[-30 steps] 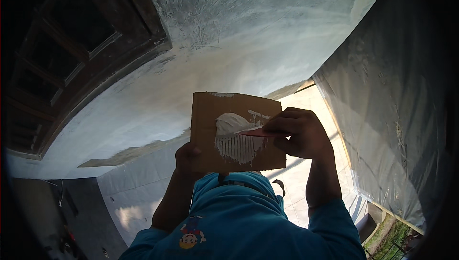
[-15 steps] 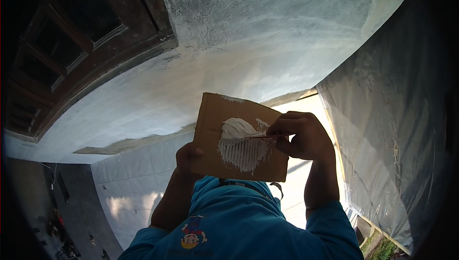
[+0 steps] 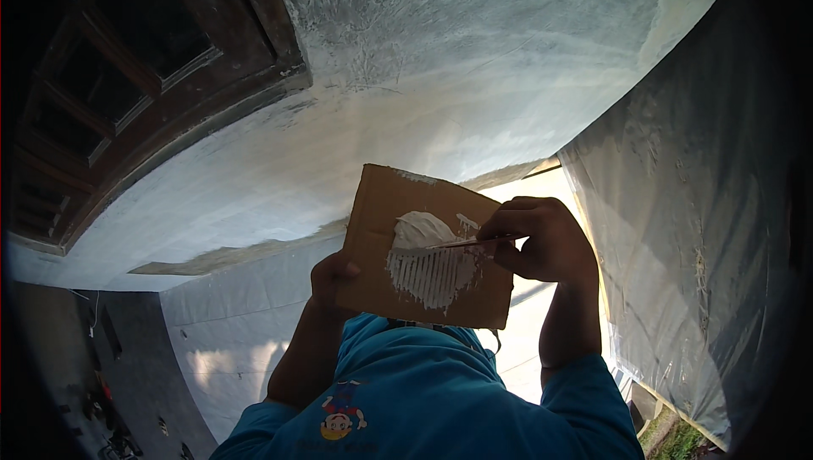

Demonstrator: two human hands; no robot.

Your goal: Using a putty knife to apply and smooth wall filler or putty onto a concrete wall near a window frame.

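The left hand grips the lower left edge of a piece of brown cardboard, thumb curled over the front and the other fingers hidden behind it, holding the board up in front of the person's chest, slightly tilted with its top corner to the left. In the middle of the cardboard sits a patch of white putty — a smooth mound at the top, raked into thin vertical ridges lower down. The right hand is closed in a loose fist at the board's right edge, fingers pinched around the handle of a thin scraper blade, which is seen edge-on and lies almost level across the putty, its tip touching the white mass near the left side of the patch. Small smears of white dot the cardboard just above the blade. Both forearms rise from the lower edge of the view out of the sleeves of a blue shirt with a small cartoon print on the front. Behind the board stretches a pale plastered wall, greyer and rougher toward the top; a dark wooden window frame is set into it at the upper left. A sheet of translucent plastic hangs at the right — sunlit ground shows between it and the wall.
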